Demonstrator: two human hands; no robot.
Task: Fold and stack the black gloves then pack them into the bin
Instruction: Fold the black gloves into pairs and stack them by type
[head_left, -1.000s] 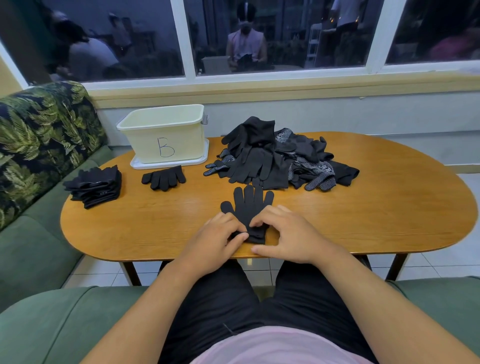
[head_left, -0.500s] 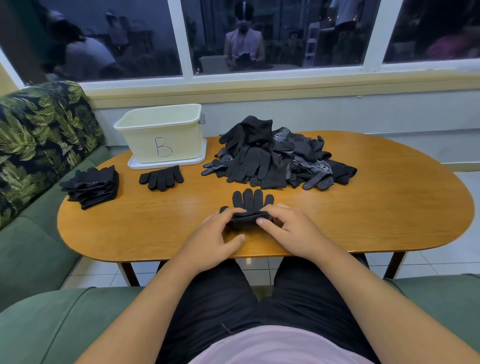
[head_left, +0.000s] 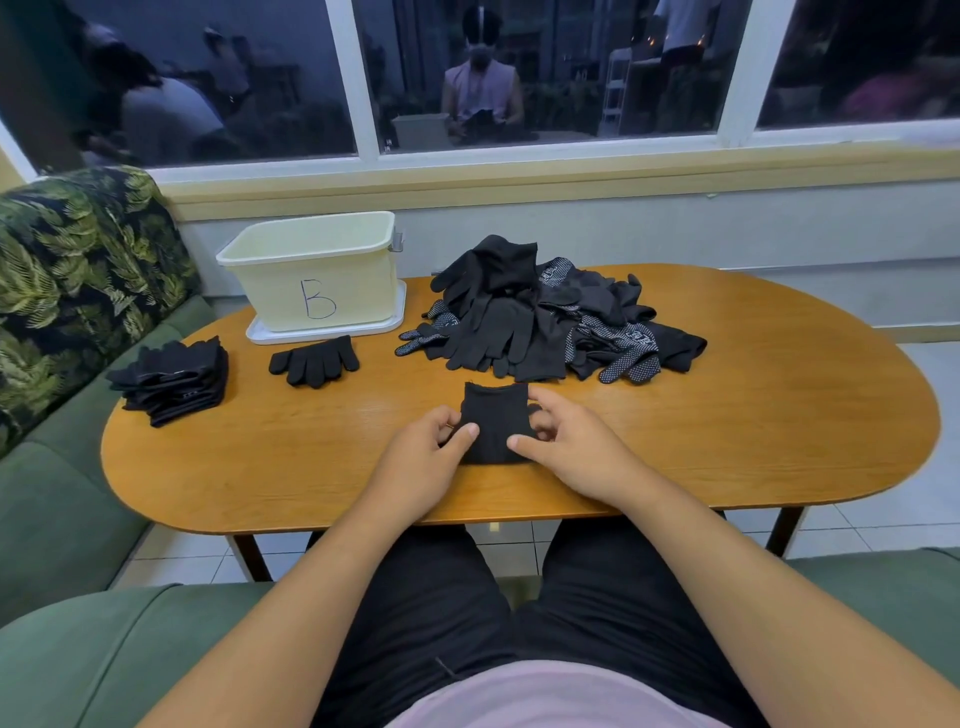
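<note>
Both hands pinch one folded black glove (head_left: 493, 421) flat against the wooden table (head_left: 727, 441), the left hand (head_left: 431, 447) gripping its left edge with the thumb on top and the right hand (head_left: 566, 441) gripping its right edge the same way, fingers curled at the side. The glove lies doubled over between them, its cuff edge pointing away from the person, who sits on a green sofa. Just beyond the grip and to its left, a loose pair of gloves (head_left: 315, 361) lies flat and unfolded. Farther left, near the table's rim, sits a stack of folded gloves (head_left: 174, 379). Straight beyond the grip and a little to its right, a heap of unsorted gloves (head_left: 540, 322) waits, some with white-dotted palms. Beyond the loose pair stands the cream bin (head_left: 311, 280), marked B, on a white tray (head_left: 327, 332); nothing shows above its rim. The fold looks the weak point: soft knit tends to spring back, so a quick release could let the glove flop open. The stack is well apart from the grip, and a one-handed carry to it could undo the fold. Set so close to the rim, that stack could also slide off if nudged.
</note>
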